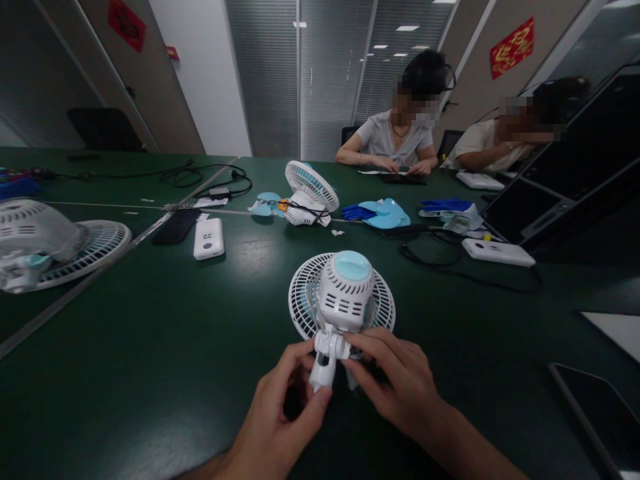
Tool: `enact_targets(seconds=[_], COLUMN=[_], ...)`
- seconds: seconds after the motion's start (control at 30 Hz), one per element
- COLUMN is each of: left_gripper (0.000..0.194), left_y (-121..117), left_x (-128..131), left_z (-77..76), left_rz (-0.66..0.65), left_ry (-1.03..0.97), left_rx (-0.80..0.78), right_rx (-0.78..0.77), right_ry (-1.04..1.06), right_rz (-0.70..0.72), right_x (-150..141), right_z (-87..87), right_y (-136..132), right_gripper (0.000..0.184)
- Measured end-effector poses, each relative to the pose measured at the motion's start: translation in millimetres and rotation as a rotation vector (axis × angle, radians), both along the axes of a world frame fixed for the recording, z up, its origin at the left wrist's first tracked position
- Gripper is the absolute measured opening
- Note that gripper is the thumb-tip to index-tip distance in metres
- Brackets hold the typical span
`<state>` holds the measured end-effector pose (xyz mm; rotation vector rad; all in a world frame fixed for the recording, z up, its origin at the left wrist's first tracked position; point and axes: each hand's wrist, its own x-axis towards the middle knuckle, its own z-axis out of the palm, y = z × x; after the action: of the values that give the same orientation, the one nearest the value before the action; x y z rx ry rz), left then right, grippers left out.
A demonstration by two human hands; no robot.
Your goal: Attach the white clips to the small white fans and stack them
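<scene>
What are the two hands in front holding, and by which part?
A small electric fan: left hand and right hand hold its white bracket.

Got a white-and-blue fan (347, 300) on the green worktop (200, 353), back housing showing. Directions are from that fan: left hand (287, 407) pinching the short arm (323, 375) at 7 o'clock, right hand (403, 380) gripping the joint (331, 343) from 5. Second fan (310, 193) between 11 and 12, third fan (45, 233) at 9, white box (209, 240) marked 22 at 10, dark phone (603, 417) at 4. Two people (400, 130) sit around 1.
</scene>
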<state>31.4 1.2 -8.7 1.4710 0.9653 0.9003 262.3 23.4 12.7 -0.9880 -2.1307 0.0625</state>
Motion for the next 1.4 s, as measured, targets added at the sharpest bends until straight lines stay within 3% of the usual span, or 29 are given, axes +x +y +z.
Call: enact_targets(seconds=[0.07, 0.17, 0.33, 0.43, 0.5, 0.7, 0.83, 1.13, 1.4], left_gripper=[0.042, 0.041, 0.041, 0.042, 0.043, 0.041, 0.041, 0.042, 0.042], left_y=[-0.1, 0.0, 0.1, 0.3, 0.3, -0.6, 0.0, -0.3, 1.0], left_x=[-0.1, -0.6, -0.9, -0.7, -0.8, -1.7, -0.9, -1.6, -0.2], left_z=[-0.4, -2.3, -1.7, -0.9, -1.7, -3.4, -0.9, -2.6, -0.6], left_rz=[-0.004, -0.004, -0.009, -0.002, -0.003, 0.009, 0.011, 0.01, 0.025], left_ry=[-0.002, -0.006, -0.007, -0.012, -0.011, 0.0, 0.012, 0.01, 0.006], left_rx=[0.02, 0.042, 0.049, 0.048, 0.044, 0.036, 0.037, 0.041, 0.051], right_rx=[-0.012, -0.052, -0.049, -0.001, 0.024, -0.006, -0.004, 0.094, 0.07], right_ry=[0.039, 0.095, 0.115, 0.089, 0.048, 0.045, 0.045, 0.07, 0.074], right_rz=[-0.012, -0.035, -0.006, 0.024, 0.045, -0.008, -0.026, 0.062, 0.086], right_x=[-4.8, -10.4, -6.0, -1.3, -0.1, -2.6, -4.1, -2.3, -1.3], right_z=[-2.8, -5.7, -2.0, 0.7, 1.1, -4.0, -4.2, 3.7, 1.1], right_y=[1.2, -0.2, -4.2, -5.6, -5.2, 1.9, 2.6, -5.7, -6.6], right_gripper=[0.005, 0.018, 0.008, 0.032, 0.037, 0.011, 0.02, 0.017, 0.032])
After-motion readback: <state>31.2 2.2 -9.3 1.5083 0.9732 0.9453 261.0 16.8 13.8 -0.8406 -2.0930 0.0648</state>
